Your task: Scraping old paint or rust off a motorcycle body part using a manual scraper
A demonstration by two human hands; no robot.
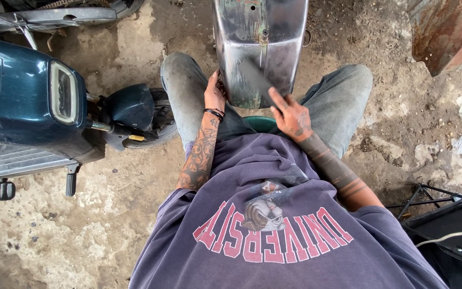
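Observation:
A bare-metal panel point(274, 37), worn and streaked with old green paint, stands between my knees. My left hand point(214, 93) grips its left edge and steadies it. My right hand point(291, 115) presses a dark grey sheet of abrasive paper point(255, 77) flat against the panel's lower face; the sheet is blurred. I sit on a green stool point(260, 123), only its rim showing between my legs. A black band circles my left wrist.
A dark teal scooter point(33, 101) stands at the left, its front wheel point(153, 128) near my left knee. A rusty metal sheet point(447, 32) leans at the top right. A black frame with a white cable point(450, 235) sits at the lower right. The floor is cracked dirty concrete.

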